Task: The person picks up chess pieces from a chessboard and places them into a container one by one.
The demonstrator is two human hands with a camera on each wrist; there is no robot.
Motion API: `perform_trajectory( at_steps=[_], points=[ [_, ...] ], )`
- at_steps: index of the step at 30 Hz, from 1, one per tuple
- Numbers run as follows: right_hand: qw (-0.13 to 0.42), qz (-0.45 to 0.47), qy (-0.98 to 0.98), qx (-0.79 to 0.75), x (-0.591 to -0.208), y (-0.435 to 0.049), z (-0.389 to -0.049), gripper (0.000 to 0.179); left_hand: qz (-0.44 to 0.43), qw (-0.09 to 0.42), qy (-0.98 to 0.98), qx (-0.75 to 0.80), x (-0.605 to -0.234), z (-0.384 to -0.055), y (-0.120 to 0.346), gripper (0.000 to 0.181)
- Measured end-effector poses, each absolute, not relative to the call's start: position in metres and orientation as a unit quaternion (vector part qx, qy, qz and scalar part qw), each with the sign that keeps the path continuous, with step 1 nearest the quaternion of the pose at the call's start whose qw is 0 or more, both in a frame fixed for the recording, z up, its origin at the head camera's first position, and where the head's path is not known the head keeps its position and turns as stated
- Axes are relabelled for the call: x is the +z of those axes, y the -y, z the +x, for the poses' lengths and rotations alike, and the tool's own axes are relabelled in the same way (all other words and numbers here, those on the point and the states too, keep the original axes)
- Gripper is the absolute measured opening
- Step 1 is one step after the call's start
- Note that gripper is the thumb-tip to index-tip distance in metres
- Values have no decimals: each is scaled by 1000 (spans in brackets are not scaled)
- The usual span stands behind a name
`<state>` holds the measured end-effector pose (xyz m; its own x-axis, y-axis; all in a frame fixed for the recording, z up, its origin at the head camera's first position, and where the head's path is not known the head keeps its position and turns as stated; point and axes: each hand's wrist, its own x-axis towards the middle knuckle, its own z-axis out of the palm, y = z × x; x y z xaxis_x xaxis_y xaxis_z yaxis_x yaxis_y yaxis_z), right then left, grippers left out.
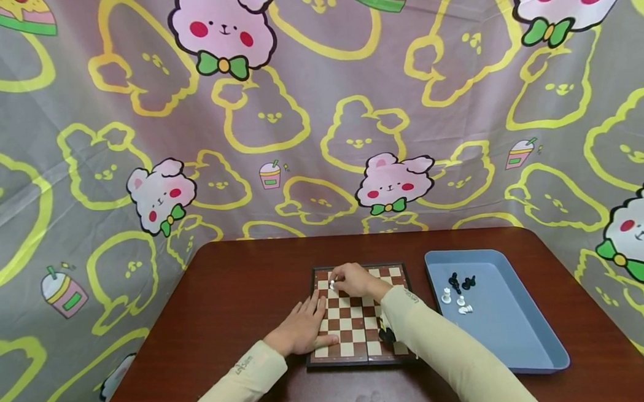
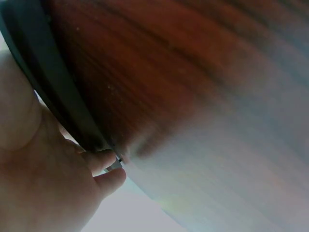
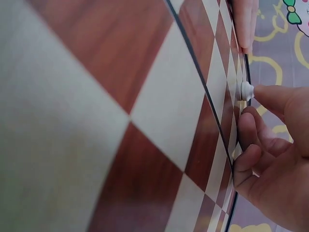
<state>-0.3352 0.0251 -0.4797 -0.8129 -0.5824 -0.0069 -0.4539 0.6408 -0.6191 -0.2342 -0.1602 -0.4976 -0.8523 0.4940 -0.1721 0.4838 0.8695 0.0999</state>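
Observation:
A checkered chessboard (image 1: 351, 322) with brown and cream squares lies on the table, a seam across its middle. My right hand (image 1: 354, 279) is over its far left part, pinching a small white chess piece (image 1: 332, 284) that stands on the squares. In the right wrist view the thumb meets this white chess piece (image 3: 247, 91), while the other fingers bend near the board; the exact kind of piece is too small to tell. My left hand (image 1: 302, 328) rests spread across the board's left edge, its fingers straight. The left wrist view shows that hand (image 2: 43, 179) against the dark board edge (image 2: 53, 77).
To the right of the board stands a blue-grey tray (image 1: 507, 337) holding several black chess pieces (image 1: 455, 283) and white chess pieces (image 1: 446, 296). A dark item with yellow (image 1: 387, 333) shows below the right wrist. Behind the brown table (image 1: 249, 273) hangs a patterned cloth (image 1: 311, 201).

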Motion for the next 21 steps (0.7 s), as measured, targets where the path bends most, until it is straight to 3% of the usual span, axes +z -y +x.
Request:
perform_trajectory(
  at_steps=[14,21],
  points=[
    [116,-288,-889,-338,-470,-48,-327,10,256,97,-961,26,-499,-236,162,98],
    [96,-291,-899,-314,-463,-70,-324,11,258,94,-961,27,-501,-236,162,99]
  ],
)
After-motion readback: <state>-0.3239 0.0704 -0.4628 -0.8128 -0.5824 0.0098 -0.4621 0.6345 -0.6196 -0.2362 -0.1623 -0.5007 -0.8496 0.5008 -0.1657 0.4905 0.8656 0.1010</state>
